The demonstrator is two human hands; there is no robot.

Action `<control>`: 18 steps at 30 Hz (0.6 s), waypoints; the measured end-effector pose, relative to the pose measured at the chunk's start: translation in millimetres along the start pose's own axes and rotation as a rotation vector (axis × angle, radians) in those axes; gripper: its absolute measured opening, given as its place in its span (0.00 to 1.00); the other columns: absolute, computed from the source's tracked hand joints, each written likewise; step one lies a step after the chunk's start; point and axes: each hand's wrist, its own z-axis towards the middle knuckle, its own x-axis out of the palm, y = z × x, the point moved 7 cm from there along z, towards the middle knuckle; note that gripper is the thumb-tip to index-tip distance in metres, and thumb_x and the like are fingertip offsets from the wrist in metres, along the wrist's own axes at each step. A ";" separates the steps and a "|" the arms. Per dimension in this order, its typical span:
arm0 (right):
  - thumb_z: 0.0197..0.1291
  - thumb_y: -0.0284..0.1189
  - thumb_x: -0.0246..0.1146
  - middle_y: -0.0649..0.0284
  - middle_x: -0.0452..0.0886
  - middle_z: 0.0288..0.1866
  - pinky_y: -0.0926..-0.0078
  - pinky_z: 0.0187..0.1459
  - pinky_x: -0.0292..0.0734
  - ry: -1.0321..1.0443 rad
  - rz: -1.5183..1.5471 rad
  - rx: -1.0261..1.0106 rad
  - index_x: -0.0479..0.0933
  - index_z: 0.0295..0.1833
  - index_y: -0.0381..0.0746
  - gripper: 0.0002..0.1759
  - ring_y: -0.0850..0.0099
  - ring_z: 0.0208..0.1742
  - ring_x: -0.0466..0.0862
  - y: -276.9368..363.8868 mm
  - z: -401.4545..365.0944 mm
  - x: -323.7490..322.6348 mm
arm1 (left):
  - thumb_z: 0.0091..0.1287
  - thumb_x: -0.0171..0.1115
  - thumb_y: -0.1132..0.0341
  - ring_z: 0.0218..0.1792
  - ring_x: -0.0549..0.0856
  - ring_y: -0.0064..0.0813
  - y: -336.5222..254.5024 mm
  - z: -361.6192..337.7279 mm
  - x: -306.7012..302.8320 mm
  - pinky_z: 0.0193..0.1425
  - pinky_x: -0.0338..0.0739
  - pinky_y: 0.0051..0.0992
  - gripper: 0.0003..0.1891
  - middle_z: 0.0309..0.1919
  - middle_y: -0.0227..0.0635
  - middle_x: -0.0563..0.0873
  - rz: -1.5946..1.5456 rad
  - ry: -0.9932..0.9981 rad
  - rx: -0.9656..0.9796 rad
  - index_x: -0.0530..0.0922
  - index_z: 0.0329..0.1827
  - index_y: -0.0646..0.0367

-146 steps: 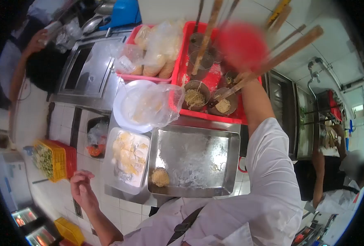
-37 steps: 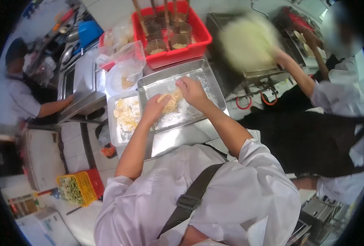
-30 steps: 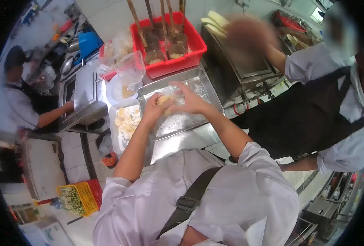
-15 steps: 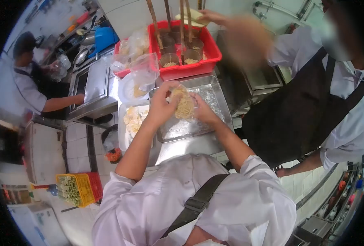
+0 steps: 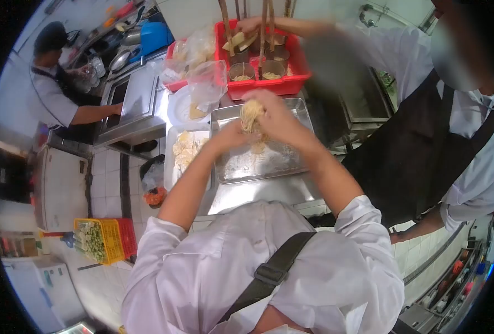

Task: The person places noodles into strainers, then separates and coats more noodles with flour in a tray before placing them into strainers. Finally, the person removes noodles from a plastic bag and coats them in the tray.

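A bundle of pale yellow noodles (image 5: 251,116) is held up over the metal tray (image 5: 230,173). My right hand (image 5: 283,121) curls over its top and right side, fingers closed on it. From the lower left, my left hand (image 5: 228,138) closes its fingers on the underside of the same bundle. Some strands hang below, between the two hands. The tray's bottom is dusted with white, powdery bits. Beyond it, a red bin (image 5: 280,86) holds several cylindrical strainers with long wooden handles, some with noodles inside.
A white tray of pale, floury pieces (image 5: 184,150) lies left of the metal tray, below a plastic bag (image 5: 208,80). On the right, a co-worker (image 5: 419,139) reaches a hand (image 5: 249,25) into the red bin. Another person (image 5: 63,83) works at a steel counter on the left.
My hands have turned the noodles more upright and raised them; my right hand now comes over their top. The co-worker's hand has moved left and down into the bin with a pale yellow item.
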 end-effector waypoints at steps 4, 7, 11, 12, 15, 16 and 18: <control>0.66 0.20 0.55 0.63 0.79 0.49 0.70 0.51 0.80 -0.309 0.646 0.151 0.73 0.57 0.38 0.14 0.72 0.51 0.82 14.9 4.4 -39.9 | 0.61 0.72 0.59 0.48 0.85 0.29 23.1 -9.4 27.7 0.57 0.78 0.33 0.23 0.48 0.45 0.89 0.000 0.041 -0.251 0.81 0.58 0.59; 0.65 0.18 0.52 0.65 0.79 0.45 0.73 0.50 0.78 -0.375 0.819 0.509 0.72 0.58 0.40 0.17 0.75 0.47 0.81 -74.0 -43.9 0.0 | 0.60 0.72 0.63 0.45 0.86 0.33 3.3 -11.8 17.3 0.55 0.78 0.33 0.20 0.44 0.46 0.89 0.126 0.040 -0.144 0.83 0.53 0.62; 0.67 0.20 0.55 0.65 0.78 0.45 0.75 0.47 0.78 -0.280 1.000 0.815 0.73 0.55 0.42 0.13 0.78 0.45 0.79 -69.7 -64.7 1.8 | 0.54 0.70 0.76 0.40 0.84 0.27 -81.5 -24.8 -24.9 0.46 0.78 0.28 0.16 0.36 0.39 0.87 0.149 -0.171 0.066 0.82 0.48 0.63; 0.66 0.21 0.56 0.66 0.77 0.44 0.76 0.46 0.77 -0.314 0.775 0.575 0.73 0.54 0.42 0.12 0.78 0.45 0.78 -38.7 -48.3 -26.2 | 0.52 0.70 0.76 0.41 0.84 0.33 -116.8 -40.2 -34.1 0.47 0.78 0.30 0.18 0.37 0.41 0.85 0.218 -0.328 0.186 0.82 0.48 0.63; 0.61 0.22 0.60 0.62 0.78 0.44 0.68 0.46 0.79 -0.399 0.394 0.145 0.75 0.53 0.40 0.14 0.69 0.44 0.81 -11.8 -50.2 -40.6 | 0.51 0.69 0.73 0.44 0.84 0.44 -122.4 -42.1 -30.0 0.50 0.78 0.37 0.18 0.41 0.46 0.84 0.419 -0.481 0.329 0.81 0.48 0.62; 0.58 0.22 0.61 0.59 0.77 0.45 0.62 0.48 0.78 -0.240 0.067 0.069 0.76 0.53 0.39 0.16 0.62 0.46 0.81 -37.1 -60.0 -10.4 | 0.52 0.68 0.71 0.47 0.83 0.51 -106.9 -43.4 -18.2 0.53 0.78 0.41 0.17 0.44 0.49 0.83 0.536 -0.470 0.334 0.81 0.47 0.61; 0.55 0.22 0.62 0.55 0.77 0.47 0.57 0.51 0.78 -0.058 -0.245 0.007 0.77 0.52 0.38 0.17 0.56 0.47 0.81 -39.4 -87.2 20.6 | 0.52 0.68 0.72 0.49 0.82 0.50 -51.3 -48.8 -1.8 0.54 0.78 0.42 0.18 0.45 0.48 0.82 0.590 -0.279 0.103 0.81 0.48 0.60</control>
